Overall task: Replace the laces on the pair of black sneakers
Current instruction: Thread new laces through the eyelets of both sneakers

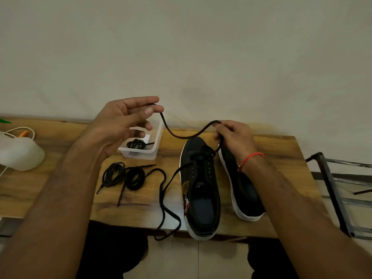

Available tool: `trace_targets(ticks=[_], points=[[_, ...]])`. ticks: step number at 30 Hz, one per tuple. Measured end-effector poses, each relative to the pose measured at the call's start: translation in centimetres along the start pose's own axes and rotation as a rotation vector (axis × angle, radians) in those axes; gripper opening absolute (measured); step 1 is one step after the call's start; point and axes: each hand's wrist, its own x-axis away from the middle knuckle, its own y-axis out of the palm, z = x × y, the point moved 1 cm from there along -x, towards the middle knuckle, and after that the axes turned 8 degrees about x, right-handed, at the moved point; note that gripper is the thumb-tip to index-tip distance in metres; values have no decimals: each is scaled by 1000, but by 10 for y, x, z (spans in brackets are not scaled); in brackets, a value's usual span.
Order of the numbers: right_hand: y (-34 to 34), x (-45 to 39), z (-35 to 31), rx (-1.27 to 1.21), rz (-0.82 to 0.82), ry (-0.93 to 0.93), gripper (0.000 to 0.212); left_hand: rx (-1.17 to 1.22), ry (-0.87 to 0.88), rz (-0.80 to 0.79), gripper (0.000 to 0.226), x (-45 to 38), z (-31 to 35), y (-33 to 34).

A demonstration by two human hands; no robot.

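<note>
Above the desk (60,198), the left hand (120,125) pinches the lace (181,136) tip and the right hand (233,135) grips it over the two sneakers (201,188) near the front edge.

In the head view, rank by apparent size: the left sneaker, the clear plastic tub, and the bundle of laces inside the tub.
1. Left sneaker, largest.
2. Clear plastic tub; it sits farther back, so the gap may be overstated.
3. Lace bundle, smallest.

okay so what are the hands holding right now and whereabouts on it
Both hold one black lace. The left hand pinches its tip between thumb and fingertips; the right hand grips it further along, just above the left sneaker.
</note>
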Motion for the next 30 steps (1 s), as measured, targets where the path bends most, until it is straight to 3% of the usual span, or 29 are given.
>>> trace_targets(ticks=[2,4,5,7,10,12,16,19,22,24,30], points=[[8,9,-2,104,-293,-82,30,-86,103,120,24,-4,-5,6],[13,15,-5,225,-533,-167,56,-259,389,451,21,-10,-8,0],[14,17,-6,281,-556,-193,63,-335,585,620,21,-10,-7,-6],[12,18,-11,374,-416,-179,60,-414,925,833,22,-5,-1,-16],[3,14,-9,462,-257,-84,30,-656,1142,813,25,4,6,-12],[-1,14,-4,608,-314,22,23,-809,1062,601,27,2,-1,1],[0,22,-2,837,-478,114,44,-773,581,101,37,-13,-42,41],[2,27,-3,901,-545,136,39,-738,313,-110,37,-10,-77,74],[7,29,-4,895,-588,160,27,-637,169,-118,23,-6,-99,89],[8,28,-2,875,-581,172,27,-640,186,-85,12,-5,-103,92],[0,26,6,622,-501,250,22,-826,275,-115,22,-4,-117,99]])
